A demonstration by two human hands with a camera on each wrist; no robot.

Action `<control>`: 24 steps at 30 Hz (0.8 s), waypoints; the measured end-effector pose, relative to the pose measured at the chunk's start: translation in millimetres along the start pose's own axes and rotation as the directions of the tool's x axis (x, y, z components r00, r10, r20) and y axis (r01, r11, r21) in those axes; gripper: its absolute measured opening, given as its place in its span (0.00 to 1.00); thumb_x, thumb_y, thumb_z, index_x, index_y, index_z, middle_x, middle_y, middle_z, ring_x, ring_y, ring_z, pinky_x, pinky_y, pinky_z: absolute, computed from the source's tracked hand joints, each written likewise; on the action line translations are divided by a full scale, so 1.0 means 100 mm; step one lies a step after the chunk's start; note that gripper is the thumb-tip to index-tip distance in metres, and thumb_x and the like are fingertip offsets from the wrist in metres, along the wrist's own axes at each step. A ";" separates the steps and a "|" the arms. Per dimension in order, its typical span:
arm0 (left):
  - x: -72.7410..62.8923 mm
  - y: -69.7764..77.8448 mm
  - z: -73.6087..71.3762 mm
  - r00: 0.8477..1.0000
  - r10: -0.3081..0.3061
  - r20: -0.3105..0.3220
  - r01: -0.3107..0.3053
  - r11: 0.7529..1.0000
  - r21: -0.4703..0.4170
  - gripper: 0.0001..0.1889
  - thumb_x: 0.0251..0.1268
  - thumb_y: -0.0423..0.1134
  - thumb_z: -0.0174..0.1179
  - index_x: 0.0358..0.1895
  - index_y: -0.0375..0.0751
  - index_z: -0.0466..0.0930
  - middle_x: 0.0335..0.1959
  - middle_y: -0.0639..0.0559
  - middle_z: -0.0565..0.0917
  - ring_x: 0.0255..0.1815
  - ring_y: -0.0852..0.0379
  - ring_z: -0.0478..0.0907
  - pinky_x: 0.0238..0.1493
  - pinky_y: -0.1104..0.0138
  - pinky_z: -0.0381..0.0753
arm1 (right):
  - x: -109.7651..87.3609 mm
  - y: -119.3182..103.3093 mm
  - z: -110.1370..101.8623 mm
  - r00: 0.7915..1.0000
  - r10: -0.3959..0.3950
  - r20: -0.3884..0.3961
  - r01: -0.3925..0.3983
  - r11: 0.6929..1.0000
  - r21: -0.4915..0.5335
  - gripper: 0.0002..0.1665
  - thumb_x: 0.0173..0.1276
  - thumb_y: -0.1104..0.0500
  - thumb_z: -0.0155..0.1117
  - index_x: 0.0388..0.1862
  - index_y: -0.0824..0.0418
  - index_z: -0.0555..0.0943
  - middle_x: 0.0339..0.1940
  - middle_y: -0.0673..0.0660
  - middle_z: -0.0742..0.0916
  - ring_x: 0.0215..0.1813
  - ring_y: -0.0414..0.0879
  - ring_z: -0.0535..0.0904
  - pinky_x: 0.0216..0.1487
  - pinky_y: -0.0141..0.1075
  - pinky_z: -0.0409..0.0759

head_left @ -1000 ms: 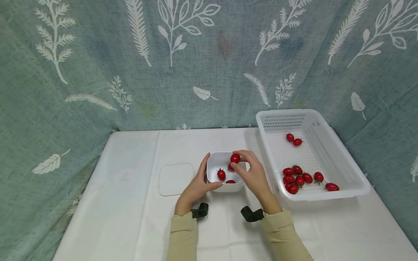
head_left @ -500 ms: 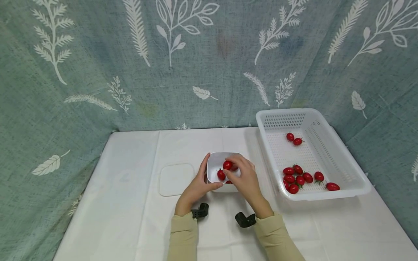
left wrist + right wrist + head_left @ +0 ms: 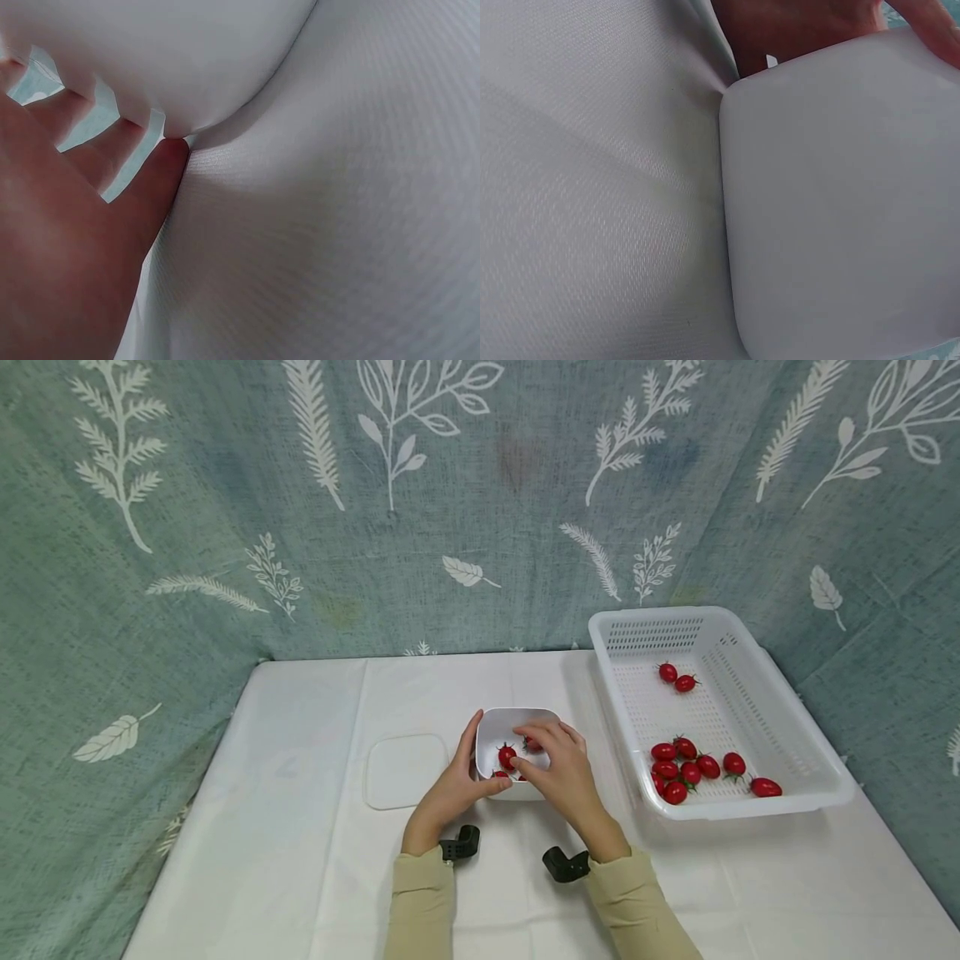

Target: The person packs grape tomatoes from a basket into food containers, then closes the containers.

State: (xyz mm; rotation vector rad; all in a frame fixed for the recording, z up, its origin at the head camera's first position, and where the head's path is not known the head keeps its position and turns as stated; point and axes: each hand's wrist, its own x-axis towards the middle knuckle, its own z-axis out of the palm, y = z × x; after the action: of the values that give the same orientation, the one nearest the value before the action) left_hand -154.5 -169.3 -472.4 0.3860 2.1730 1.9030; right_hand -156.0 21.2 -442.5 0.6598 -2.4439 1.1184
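Note:
A small square white container [image 3: 486, 727] stands on the table with several red cherry tomatoes [image 3: 507, 757] inside. My left hand [image 3: 459, 777] grips its left side, thumb along the near rim and fingers along the side wall; the left wrist view shows those fingers against the container's wall [image 3: 202, 52]. Over the right part of the opening is my right hand [image 3: 562, 768], thumb and fingers parted above the tomatoes with none between them. It covers part of the container's inside. The right wrist view shows mostly the container's outer wall [image 3: 840, 195].
A large white perforated basket [image 3: 813, 760] stands at the right with several cherry tomatoes [image 3: 691, 772] near its front and two farther back. A flat square translucent lid [image 3: 405, 772] lies left of the container. A patterned green curtain [image 3: 480, 527] hangs behind the white table [image 3: 300, 827].
My right hand has moved left over the container and let go of the cherry tomato it pinched. Another tomato now shows near the container's front edge. My left hand has stayed in place.

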 end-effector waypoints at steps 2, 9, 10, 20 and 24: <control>0.00 -0.01 0.00 1.000 0.002 -0.004 -0.002 1.000 0.004 0.53 0.45 0.46 0.68 0.67 0.73 0.36 0.68 0.65 0.47 0.65 0.52 0.55 0.53 0.57 0.67 | 0.00 0.00 0.00 1.000 0.000 0.000 0.000 1.000 0.002 0.21 0.52 0.56 0.68 0.47 0.54 0.78 0.45 0.46 0.79 0.37 0.44 0.78 0.61 0.49 0.51; -0.02 0.10 -0.01 1.000 -0.018 0.015 0.018 1.000 -0.009 0.53 0.46 0.45 0.68 0.68 0.69 0.35 0.69 0.61 0.44 0.66 0.49 0.53 0.57 0.53 0.63 | 0.00 0.00 -0.04 1.000 0.017 0.017 -0.018 0.999 0.045 0.19 0.54 0.56 0.67 0.47 0.54 0.78 0.44 0.45 0.79 0.40 0.46 0.77 0.63 0.47 0.50; -0.03 0.14 -0.01 1.000 -0.018 0.023 0.018 1.000 -0.014 0.53 0.47 0.44 0.68 0.69 0.67 0.35 0.70 0.60 0.44 0.66 0.48 0.52 0.57 0.52 0.62 | 0.00 -0.01 -0.05 1.000 0.024 0.020 -0.025 0.998 0.055 0.19 0.54 0.57 0.67 0.47 0.54 0.78 0.44 0.45 0.79 0.41 0.46 0.76 0.63 0.47 0.50; -0.09 0.30 0.00 0.999 -0.031 0.034 0.031 1.000 0.007 0.52 0.50 0.39 0.65 0.70 0.60 0.34 0.70 0.55 0.43 0.68 0.48 0.49 0.61 0.50 0.55 | 0.03 -0.04 -0.20 0.991 0.122 0.049 -0.129 0.976 0.174 0.18 0.58 0.55 0.64 0.49 0.53 0.78 0.42 0.48 0.79 0.43 0.47 0.76 0.51 0.43 0.68; -0.06 0.23 0.00 0.999 -0.044 0.024 0.044 0.999 0.000 0.51 0.50 0.38 0.65 0.69 0.64 0.35 0.70 0.57 0.45 0.68 0.49 0.49 0.62 0.49 0.52 | 0.05 -0.09 -0.29 0.986 0.157 0.050 -0.164 0.967 0.193 0.18 0.59 0.53 0.63 0.50 0.50 0.77 0.44 0.46 0.78 0.44 0.45 0.76 0.51 0.43 0.70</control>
State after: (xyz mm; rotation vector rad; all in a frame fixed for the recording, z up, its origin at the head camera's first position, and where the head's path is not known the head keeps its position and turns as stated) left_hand -147.5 -168.7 -449.3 0.3568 2.1474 1.8665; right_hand -151.4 37.7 -416.5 0.5488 -2.4725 1.4375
